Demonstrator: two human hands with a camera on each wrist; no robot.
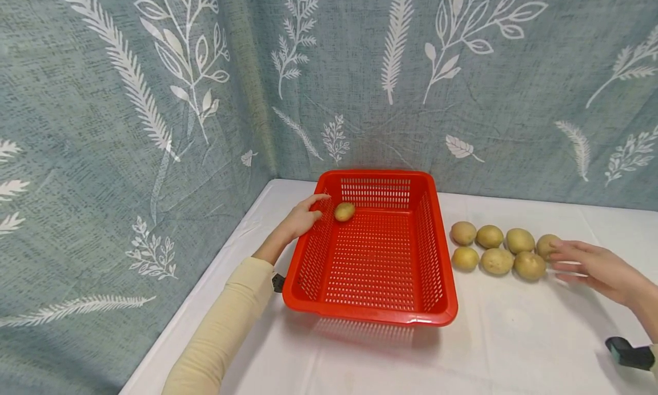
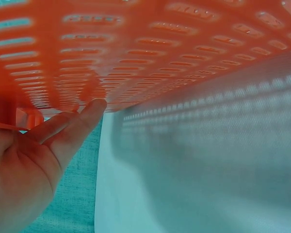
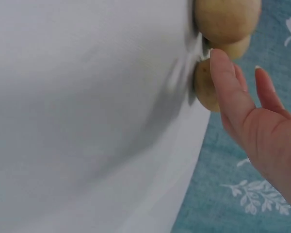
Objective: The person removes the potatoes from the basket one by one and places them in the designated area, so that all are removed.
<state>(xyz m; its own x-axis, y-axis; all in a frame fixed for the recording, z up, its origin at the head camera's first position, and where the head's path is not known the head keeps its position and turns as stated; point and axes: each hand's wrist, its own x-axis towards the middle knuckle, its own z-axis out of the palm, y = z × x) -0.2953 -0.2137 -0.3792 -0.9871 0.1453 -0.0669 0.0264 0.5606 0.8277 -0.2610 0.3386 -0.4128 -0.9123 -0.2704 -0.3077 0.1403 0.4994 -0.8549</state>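
Note:
A red plastic basket (image 1: 370, 314) with slotted walls stands on the white table, one potato (image 1: 344, 212) in its far left corner. My left hand (image 1: 303, 217) holds the basket's left rim. In the left wrist view, fingers (image 2: 82, 124) of that hand lie along the outside of the slotted wall; the thumb's grip is hidden there. To the right of the basket several potatoes (image 1: 497, 261) lie in two rows. My right hand (image 1: 598, 267) is at the right end of these rows, fingers extended and apart. In the right wrist view, a fingertip overlaps the end potato (image 3: 204, 85).
A blue-green curtain (image 1: 354, 87) with white leaf prints hangs behind the table and along its left side. White cloth (image 1: 514, 343) covers the table. A dark wrist device (image 1: 629, 354) is on the right forearm.

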